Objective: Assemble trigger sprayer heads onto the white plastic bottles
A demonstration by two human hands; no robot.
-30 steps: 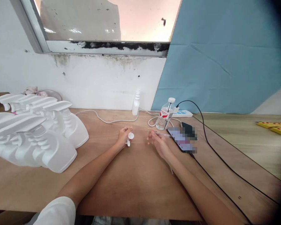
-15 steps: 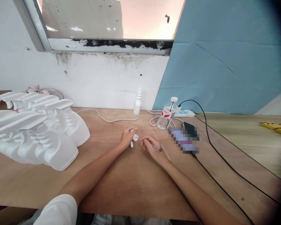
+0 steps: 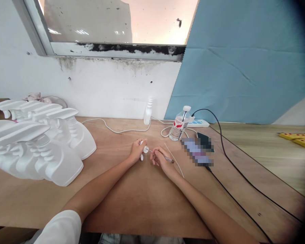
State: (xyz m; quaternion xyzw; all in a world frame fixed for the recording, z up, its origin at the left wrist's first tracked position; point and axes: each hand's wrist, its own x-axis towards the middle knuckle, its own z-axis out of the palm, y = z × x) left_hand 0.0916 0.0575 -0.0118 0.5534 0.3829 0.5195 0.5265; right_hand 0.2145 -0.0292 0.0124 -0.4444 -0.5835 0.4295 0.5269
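My left hand grips a small white spray-pump head just above the wooden table. My right hand holds a thin pen-like tool, whose fine tip points left into the white part. The two hands sit close together at the table's middle. A thin clear tube lies on the wood just right of my right hand.
Rows of white spray bottles lie at the left. A phone on a black cable, a water bottle, a small white bottle, and a power strip stand behind. Yellow items lie far right.
My right hand moved left from the phone, now holding the thin tool, and brought its tip to the white part in my left hand. The clear tube now lies on the table.
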